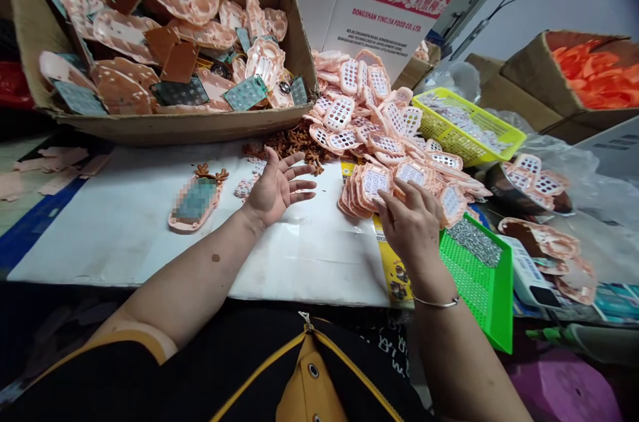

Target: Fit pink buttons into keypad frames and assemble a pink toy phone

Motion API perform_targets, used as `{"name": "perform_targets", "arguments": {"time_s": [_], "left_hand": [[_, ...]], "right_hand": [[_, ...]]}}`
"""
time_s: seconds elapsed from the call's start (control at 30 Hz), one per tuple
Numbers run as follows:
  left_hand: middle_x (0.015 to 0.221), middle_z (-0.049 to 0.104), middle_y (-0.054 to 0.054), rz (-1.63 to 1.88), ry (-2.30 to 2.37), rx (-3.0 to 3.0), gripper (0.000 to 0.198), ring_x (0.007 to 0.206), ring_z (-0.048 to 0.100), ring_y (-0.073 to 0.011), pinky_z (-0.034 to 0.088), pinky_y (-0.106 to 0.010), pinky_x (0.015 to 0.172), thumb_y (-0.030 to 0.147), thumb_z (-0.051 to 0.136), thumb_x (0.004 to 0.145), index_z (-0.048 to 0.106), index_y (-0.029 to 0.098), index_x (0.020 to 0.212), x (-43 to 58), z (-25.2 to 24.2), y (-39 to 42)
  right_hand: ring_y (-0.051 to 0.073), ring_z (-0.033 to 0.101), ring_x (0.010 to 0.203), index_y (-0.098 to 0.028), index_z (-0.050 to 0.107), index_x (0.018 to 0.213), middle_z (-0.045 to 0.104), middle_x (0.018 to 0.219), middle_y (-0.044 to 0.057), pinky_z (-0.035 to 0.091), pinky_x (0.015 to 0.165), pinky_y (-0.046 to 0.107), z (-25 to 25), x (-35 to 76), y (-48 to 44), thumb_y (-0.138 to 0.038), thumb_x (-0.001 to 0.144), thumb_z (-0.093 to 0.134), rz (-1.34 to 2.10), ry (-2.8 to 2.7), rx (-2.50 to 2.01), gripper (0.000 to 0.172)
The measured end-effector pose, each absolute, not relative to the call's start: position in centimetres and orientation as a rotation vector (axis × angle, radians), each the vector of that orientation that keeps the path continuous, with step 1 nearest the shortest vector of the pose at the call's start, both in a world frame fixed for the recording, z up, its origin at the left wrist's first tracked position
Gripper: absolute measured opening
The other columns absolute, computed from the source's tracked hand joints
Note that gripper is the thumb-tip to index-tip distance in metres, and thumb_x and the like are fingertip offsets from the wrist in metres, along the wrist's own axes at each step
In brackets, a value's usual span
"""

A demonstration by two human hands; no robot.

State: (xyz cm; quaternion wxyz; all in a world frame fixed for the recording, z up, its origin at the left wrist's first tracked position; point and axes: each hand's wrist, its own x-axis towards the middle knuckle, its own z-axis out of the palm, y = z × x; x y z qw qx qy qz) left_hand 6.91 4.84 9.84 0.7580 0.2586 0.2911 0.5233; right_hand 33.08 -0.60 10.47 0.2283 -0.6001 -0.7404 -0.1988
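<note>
Desk [309, 255], white-topped; entries from its left edge to its right, as seen from where I stand.

Pale pink strips [54, 159]: loose, by the left edge.

Cardboard box [190, 129]: along the far edge, left half, loaded with pink shells and circuit boards.

Pink shell [215, 204]: one, with brown antler shapes at its top and a greenish insert (partly blurred), lying left of the middle.

Small dotted pieces [244, 188]: a heap, just beyond the left wrist.

Left hand [275, 189]: above mid-desk, palm turned up, fingers spread well apart, gripping nothing.

Brown antler pieces [304, 149]: heaped toward the far edge.

Stack of pink panels [355, 192]: right of the middle, leaning in a row, white keypad face on the foremost.

Right hand [414, 225]: over the stack's right side, fingers slightly parted, tips at the panels; whether they pinch one I cannot tell. Best practice, in my judgement: take a single panel by its rim, steady its neighbours so that the row does not slide, and keep the palm-up left hand close to receive it.

Pile of pink panels [379, 102]: toward the far right corner.

Yellow basket [439, 132]: beside that pile.

Green tray [472, 295]: at the near right corner, small silvery parts [474, 242] inside.
</note>
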Motion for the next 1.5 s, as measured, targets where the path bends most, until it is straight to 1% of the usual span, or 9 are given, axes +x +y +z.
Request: {"name": "perform_targets", "arguments": {"time_s": [0.13, 0.27, 0.47, 0.57, 0.7, 0.93, 1.13, 1.33, 1.5], "left_hand": [[0.095, 0.069, -0.006, 1.193, 0.686, 0.453, 0.066, 0.066, 0.067, -0.0154, 0.057, -0.031, 0.062, 0.079, 0.043, 0.082, 0.063, 0.020, 0.104, 7.0, 9.5, 5.2], [0.088, 0.068, -0.005, 1.204, 0.707, 0.377, 0.063, 0.062, 0.065, -0.0140, 0.056, -0.030, 0.060, 0.077, 0.052, 0.079, 0.061, 0.018, 0.102, 7.1, 9.4, 5.4], [0.087, 0.067, -0.005, 1.224, 0.675, 0.320, 0.061, 0.058, 0.062, -0.0123, 0.054, -0.028, 0.057, 0.075, 0.047, 0.083, 0.058, 0.018, 0.103, 6.6, 9.2, 5.6], [0.087, 0.067, -0.005, 1.209, 0.661, 0.297, 0.060, 0.057, 0.062, -0.0122, 0.055, -0.028, 0.058, 0.074, 0.046, 0.085, 0.058, 0.018, 0.102, 6.5, 9.2, 5.6], [0.086, 0.067, -0.005, 1.192, 0.665, 0.325, 0.060, 0.057, 0.062, -0.0122, 0.054, -0.027, 0.057, 0.073, 0.053, 0.082, 0.058, 0.017, 0.102, 6.6, 9.2, 5.4], [0.095, 0.066, -0.007, 1.250, 0.772, 0.529, 0.057, 0.065, 0.062, -0.0129, 0.051, -0.027, 0.060, 0.068, 0.067, 0.075, 0.061, 0.018, 0.102, 7.1, 8.6, 5.3], [0.132, 0.060, -0.011, 1.476, 0.873, 0.911, 0.068, 0.117, 0.058, -0.0245, 0.048, -0.030, 0.092, 0.036, 0.089, 0.061, 0.062, 0.021, 0.122, 7.5, 9.1, 4.8], [0.082, 0.069, -0.003, 1.421, 0.785, 0.802, 0.024, 0.085, 0.065, -0.0185, 0.050, -0.035, 0.091, 0.014, 0.079, 0.063, 0.067, 0.015, 0.084, 7.0, 9.3, 5.8], [0.079, 0.070, -0.001, 1.538, 0.685, 0.487, 0.027, 0.089, 0.070, -0.0217, 0.051, -0.042, 0.094, 0.012, 0.067, 0.067, 0.063, 0.016, 0.093, 5.6, 9.5, 6.9]], "right_hand": [[0.030, 0.059, 0.110, -0.025, 0.075, 0.103, 0.068, 0.122, 0.011, 0.042, 0.095, 0.046, 14.2, 31.3, 3.5, -0.041, 0.097, 0.046, -0.521, -2.203, -1.600, 0.033], [0.029, 0.063, 0.093, -0.018, 0.075, 0.101, 0.073, 0.099, 0.015, 0.043, 0.081, 0.041, 15.4, 27.1, 11.2, -0.036, 0.095, 0.049, -0.394, -2.535, -1.732, 0.032], [0.031, 0.062, 0.103, -0.008, 0.073, 0.100, 0.072, 0.108, 0.023, 0.044, 0.084, 0.040, 12.6, 22.1, 18.6, -0.026, 0.086, 0.061, -0.387, -2.559, -1.881, 0.026], [0.026, 0.064, 0.082, -0.011, 0.071, 0.075, 0.072, 0.080, 0.017, 0.044, 0.073, 0.036, 13.0, 22.9, 19.6, -0.026, 0.085, 0.060, -0.246, -2.402, -1.904, 0.021], [0.011, 0.050, 0.057, -0.018, 0.054, 0.054, 0.045, 0.047, -0.003, 0.038, 0.059, 0.028, 14.7, 26.0, 19.5, -0.039, 0.076, 0.071, 0.360, -1.735, -1.681, 0.034], [0.010, 0.057, 0.053, -0.021, 0.052, 0.068, 0.055, 0.058, -0.005, 0.051, 0.052, 0.023, 15.2, 26.6, 16.0, -0.050, 0.076, 0.071, 0.832, -1.094, -1.315, 0.035], [0.013, 0.059, 0.050, -0.019, 0.058, 0.058, 0.059, 0.052, -0.002, 0.055, 0.052, 0.029, 14.0, 22.0, 9.1, -0.062, 0.071, 0.075, 1.014, -1.328, -1.234, 0.048], [0.015, 0.068, 0.067, -0.019, 0.072, 0.081, 0.067, 0.066, 0.001, 0.056, 0.064, 0.029, 14.3, 19.2, 5.9, -0.070, 0.080, 0.061, 1.058, -1.553, -1.145, 0.052], [0.019, 0.069, 0.078, -0.021, 0.072, 0.101, 0.075, 0.089, 0.007, 0.056, 0.075, 0.037, 10.4, 22.1, 5.3, -0.050, 0.089, 0.059, 0.568, -1.821, -1.362, 0.034]]}}
